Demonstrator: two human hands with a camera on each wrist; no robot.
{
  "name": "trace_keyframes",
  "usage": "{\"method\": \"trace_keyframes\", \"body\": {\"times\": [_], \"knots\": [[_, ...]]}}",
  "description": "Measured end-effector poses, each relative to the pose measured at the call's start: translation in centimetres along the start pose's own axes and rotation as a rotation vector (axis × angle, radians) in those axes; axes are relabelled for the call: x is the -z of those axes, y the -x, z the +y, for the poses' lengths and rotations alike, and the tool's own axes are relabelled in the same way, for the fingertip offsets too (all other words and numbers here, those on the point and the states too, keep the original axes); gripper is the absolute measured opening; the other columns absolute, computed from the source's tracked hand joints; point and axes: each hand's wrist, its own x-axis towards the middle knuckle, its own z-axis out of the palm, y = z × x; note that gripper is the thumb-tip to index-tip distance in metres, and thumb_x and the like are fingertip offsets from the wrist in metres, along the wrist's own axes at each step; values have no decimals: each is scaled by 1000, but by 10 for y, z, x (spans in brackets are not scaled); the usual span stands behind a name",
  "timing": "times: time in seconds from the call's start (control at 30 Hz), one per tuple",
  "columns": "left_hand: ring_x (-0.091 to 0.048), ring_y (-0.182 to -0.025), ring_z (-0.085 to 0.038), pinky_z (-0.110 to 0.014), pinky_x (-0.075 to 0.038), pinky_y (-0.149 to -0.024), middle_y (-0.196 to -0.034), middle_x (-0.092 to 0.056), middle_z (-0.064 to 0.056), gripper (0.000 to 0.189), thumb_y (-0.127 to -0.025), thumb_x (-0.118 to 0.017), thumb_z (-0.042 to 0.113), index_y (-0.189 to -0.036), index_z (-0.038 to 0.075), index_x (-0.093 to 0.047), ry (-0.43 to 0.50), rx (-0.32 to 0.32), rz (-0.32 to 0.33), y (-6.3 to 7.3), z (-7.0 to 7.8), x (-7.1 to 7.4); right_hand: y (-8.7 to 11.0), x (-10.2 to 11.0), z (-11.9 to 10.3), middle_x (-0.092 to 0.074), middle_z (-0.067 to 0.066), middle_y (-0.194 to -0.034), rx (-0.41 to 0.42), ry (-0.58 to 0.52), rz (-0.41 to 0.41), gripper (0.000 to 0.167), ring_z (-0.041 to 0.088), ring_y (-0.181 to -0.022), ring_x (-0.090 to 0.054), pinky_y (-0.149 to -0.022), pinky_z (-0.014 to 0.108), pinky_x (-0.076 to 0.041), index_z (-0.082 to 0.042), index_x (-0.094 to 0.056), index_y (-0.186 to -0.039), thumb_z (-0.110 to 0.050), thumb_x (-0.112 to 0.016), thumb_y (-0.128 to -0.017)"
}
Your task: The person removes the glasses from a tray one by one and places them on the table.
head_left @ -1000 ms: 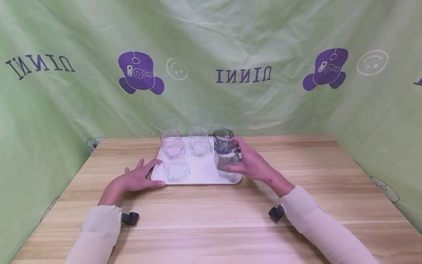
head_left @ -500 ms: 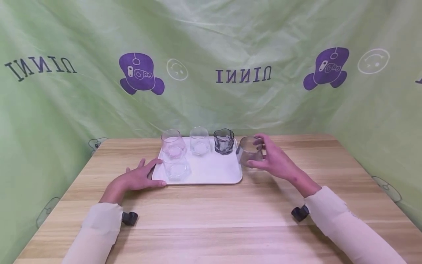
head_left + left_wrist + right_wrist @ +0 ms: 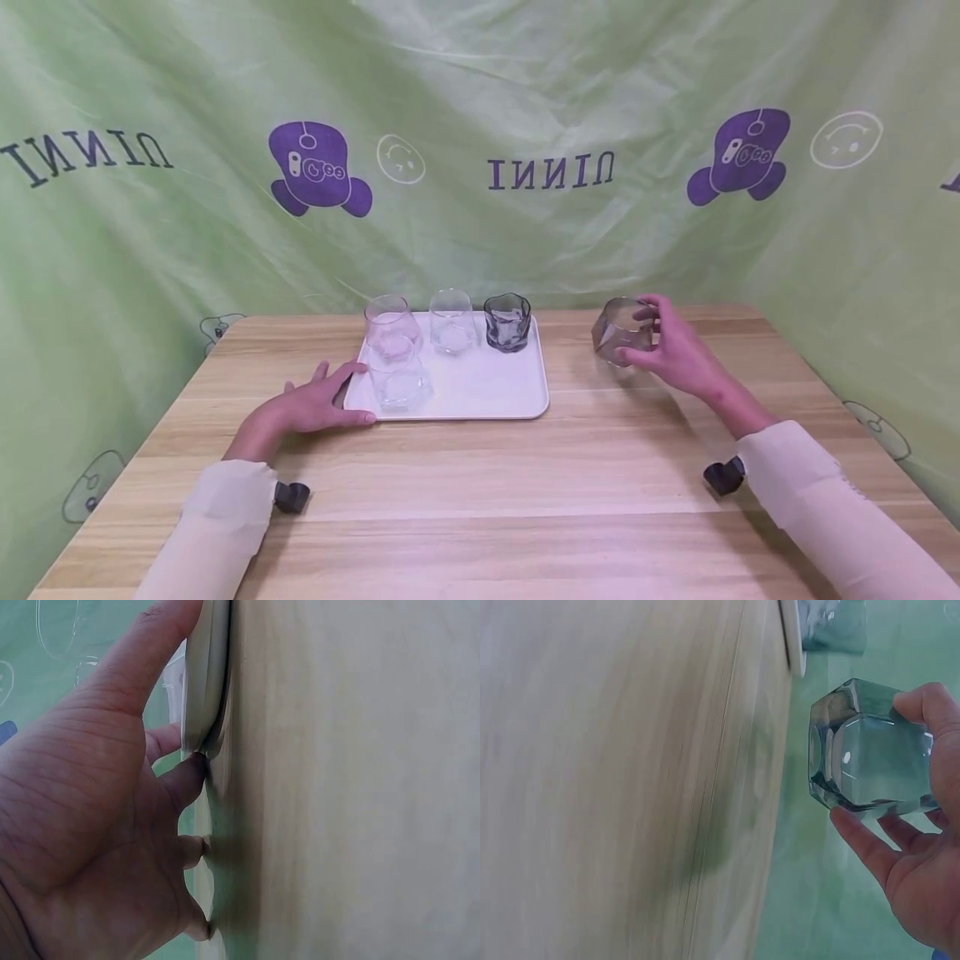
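In the head view, my right hand [image 3: 675, 346] holds a smoky grey drinking glass [image 3: 622, 332] from its right side, off the tray. The right wrist view shows its faceted thick base [image 3: 847, 750] raised above the tabletop, thumb on one side and fingers on the other. My left hand [image 3: 315, 404], fingers spread, rests at the near left corner of the white tray [image 3: 480, 396], thumb along its front edge. On the tray stand a pinkish glass [image 3: 392, 329], two clear glasses, one behind [image 3: 453, 323] and one in front [image 3: 401, 379], and a dark wavy glass [image 3: 507, 323].
The tray lies toward the back of a wooden table [image 3: 465, 517]. A green printed curtain [image 3: 465, 233] hangs right behind the table and along both sides. A black mount sits on each sleeve cuff, one left [image 3: 292, 497] and one right [image 3: 724, 476].
My right hand has carried the smoky grey glass from the tray's right side out to the right, beyond the tray. The left hand and the other glasses have stayed in place.
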Motion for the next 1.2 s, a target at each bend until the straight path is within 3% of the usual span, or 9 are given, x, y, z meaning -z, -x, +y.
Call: {"method": "trace_keyframes", "body": {"times": [0.2,0.37,0.87,1.2], "knots": [[0,-149,-57,-88,1,-99,-162,-19,-35,98,-85,-71,69,-158,20,-29,-5,-2,0,-1,-2,-1,2,16,16,-47,33,-136,-41,3,22,87,48,-113,-58,-94,50,-54,8,-23,-151,-8,-81,-89],[0,-149,-57,-88,1,-99,-162,-19,-34,97,-85,-71,69,-158,20,-30,-3,-3,2,-1,-2,-1,2,28,30,-43,37,-139,-80,1,47,89,52,-116,-54,-99,62,-46,9,-18,-153,-9,-79,-91],[-1,-149,-58,-88,0,-99,-162,-19,-35,96,-85,-72,67,-157,19,-30,-3,-13,2,-2,-4,-2,1,57,64,-40,42,-138,-228,31,113,94,56,-122,-46,-102,67,-41,12,-8,-155,-22,-74,-97],[-1,-149,-58,-88,0,-99,-161,-21,-36,94,-86,-72,67,-156,19,-31,-1,-20,2,-2,-3,-2,4,65,74,-37,47,-139,-273,62,122,97,61,-121,-44,-101,70,-39,12,-5,-155,-26,-73,-99]]}}
